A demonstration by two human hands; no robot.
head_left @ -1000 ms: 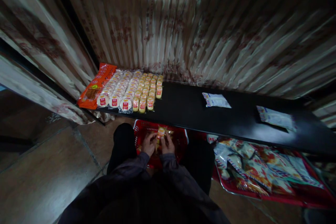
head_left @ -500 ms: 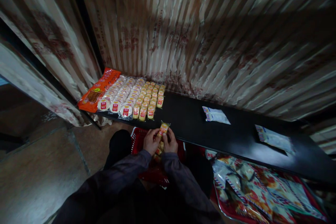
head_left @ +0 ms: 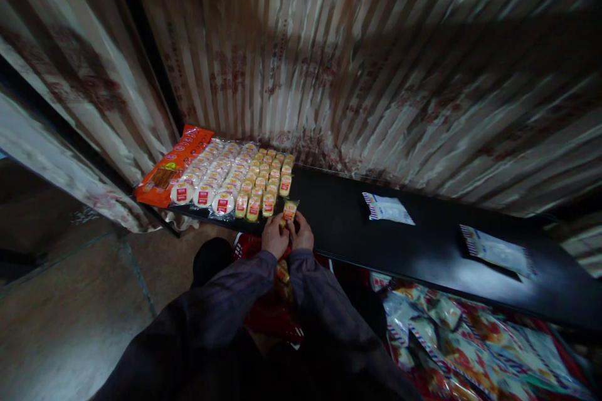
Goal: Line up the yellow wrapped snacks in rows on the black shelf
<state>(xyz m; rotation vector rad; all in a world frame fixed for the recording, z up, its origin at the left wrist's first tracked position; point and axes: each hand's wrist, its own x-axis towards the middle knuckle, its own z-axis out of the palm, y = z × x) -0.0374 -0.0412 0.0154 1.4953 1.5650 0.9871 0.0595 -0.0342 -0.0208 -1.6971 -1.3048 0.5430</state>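
Between my two hands is a small yellow wrapped snack cake [head_left: 290, 210] with a red-and-white label, held over the front edge of the black shelf [head_left: 329, 225]. My left hand [head_left: 275, 236] closes its fingers on the cake's left side, and my right hand [head_left: 301, 233] grips the right side. Just beyond stand rows of matching yellow snack cakes [head_left: 268, 203]. To their left lie rows of round white packaged cakes [head_left: 222, 202]. Below my wrists, a red basket [head_left: 268, 319] holds more yellow packets, partly hidden by my arms.
An orange snack bag [head_left: 164, 177] lies at the shelf's left end. Two white-blue packets [head_left: 388, 208] lie apart on the right part of the shelf. Beneath it, a tray is heaped with striped-edge bags [head_left: 470, 338]. A pleated curtain [head_left: 320, 62] hangs behind.
Both hands have moved forward with the snack cake, from above the red basket to the shelf's front edge beside the yellow rows.
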